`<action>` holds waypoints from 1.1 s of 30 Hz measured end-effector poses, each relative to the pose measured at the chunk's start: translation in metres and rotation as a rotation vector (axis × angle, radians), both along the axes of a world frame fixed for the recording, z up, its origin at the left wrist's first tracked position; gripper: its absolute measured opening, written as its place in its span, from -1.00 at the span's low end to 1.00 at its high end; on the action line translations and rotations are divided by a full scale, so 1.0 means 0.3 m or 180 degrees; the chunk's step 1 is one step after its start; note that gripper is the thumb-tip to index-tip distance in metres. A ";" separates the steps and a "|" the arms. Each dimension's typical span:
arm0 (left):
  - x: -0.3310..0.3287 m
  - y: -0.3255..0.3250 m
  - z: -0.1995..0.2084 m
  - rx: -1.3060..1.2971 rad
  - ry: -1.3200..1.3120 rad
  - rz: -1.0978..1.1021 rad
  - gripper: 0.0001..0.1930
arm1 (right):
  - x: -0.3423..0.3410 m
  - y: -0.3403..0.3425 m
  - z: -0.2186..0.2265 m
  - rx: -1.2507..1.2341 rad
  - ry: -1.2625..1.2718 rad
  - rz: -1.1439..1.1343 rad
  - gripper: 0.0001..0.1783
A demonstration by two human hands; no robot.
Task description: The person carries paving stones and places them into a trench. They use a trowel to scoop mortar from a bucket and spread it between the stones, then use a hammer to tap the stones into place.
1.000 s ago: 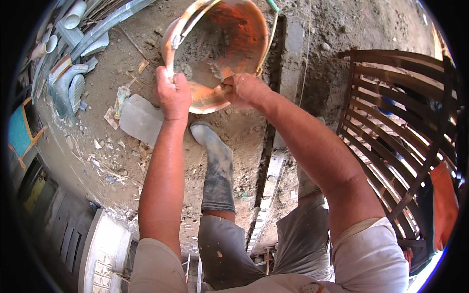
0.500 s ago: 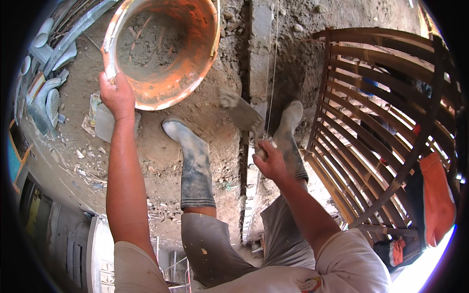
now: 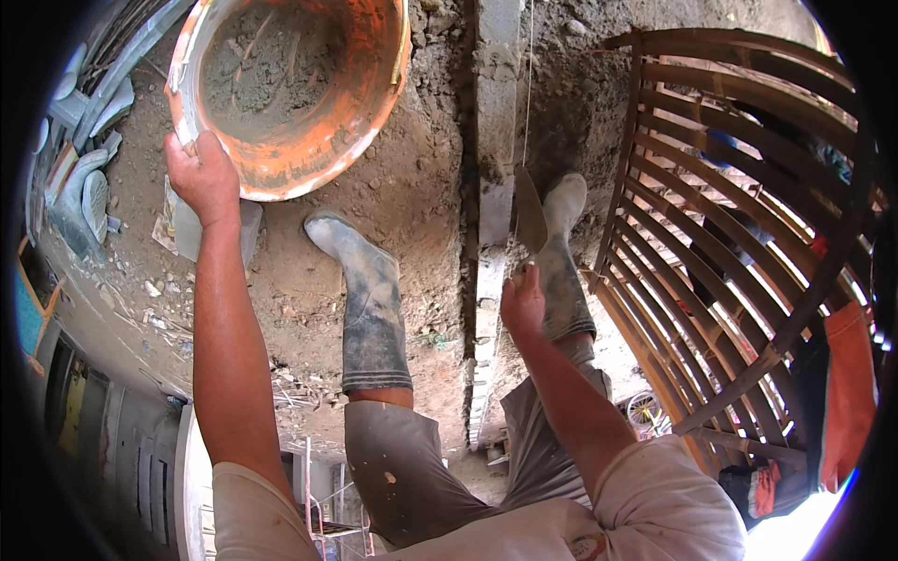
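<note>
My left hand (image 3: 204, 178) is closed on the near-left rim of an orange plastic bucket (image 3: 368, 140), which is tipped toward me. Wet grey mortar (image 3: 271, 70) lies inside it. In my right hand (image 3: 524, 301) is a trowel (image 3: 531, 213), its blade pointing away from me and turned partly on edge. That blade is beside the taut string (image 3: 529, 84), right of a narrow row of grey blocks (image 3: 498, 122). How much mortar is on the blade, I cannot tell.
My boots (image 3: 365, 290) straddle the block row on rough soil. A slatted bamboo frame (image 3: 720, 215) stands on the right with an orange cloth (image 3: 847, 393) hung on it. Scrap pipes and mouldings (image 3: 84, 192) lie at the left. A pale block (image 3: 224, 234) sits below the bucket.
The trowel has swung from left of the block row to its right, and its blade has turned from flat to nearly edge-on. The bucket and my left hand have shifted slightly left and away.
</note>
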State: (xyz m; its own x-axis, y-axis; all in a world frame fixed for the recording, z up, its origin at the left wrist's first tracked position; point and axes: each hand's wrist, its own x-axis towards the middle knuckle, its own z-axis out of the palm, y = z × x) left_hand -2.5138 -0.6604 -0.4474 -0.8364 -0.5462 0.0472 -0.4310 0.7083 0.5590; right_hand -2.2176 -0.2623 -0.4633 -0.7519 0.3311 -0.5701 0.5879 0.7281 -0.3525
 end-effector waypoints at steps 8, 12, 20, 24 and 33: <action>0.004 -0.017 -0.009 -0.0089 0.0063 0.0050 -0.71 | 0.103 -0.152 -0.078 -0.1512 -0.1029 -0.2058 -0.69; -0.008 -0.018 -0.016 -0.0124 0.0161 -0.0018 -0.73 | 0.033 -0.266 -0.227 -0.2113 -0.1267 -0.3061 -0.69; 0.007 -0.050 -0.026 -0.0198 0.0095 -0.0031 -0.71 | 0.164 -0.234 -0.250 -0.1787 -0.1484 -0.2276 -0.63; -0.012 -0.036 -0.018 -0.0112 0.0092 -0.0025 -0.72 | 0.189 -0.195 -0.291 -0.2157 -0.1050 -0.2900 -0.50; 0.000 -0.040 -0.017 -0.0015 0.0053 0.0085 -0.72 | 0.246 -0.190 -0.290 -0.1940 -0.1432 -0.2306 -0.61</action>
State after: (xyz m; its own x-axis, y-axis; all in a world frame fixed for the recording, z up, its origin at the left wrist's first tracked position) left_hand -2.5137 -0.6724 -0.4524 -0.8206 -0.5680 0.0636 -0.4404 0.6993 0.5630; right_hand -2.1439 -0.3193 -0.5503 -0.1657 0.1802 -0.9696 0.9802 -0.0780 -0.1820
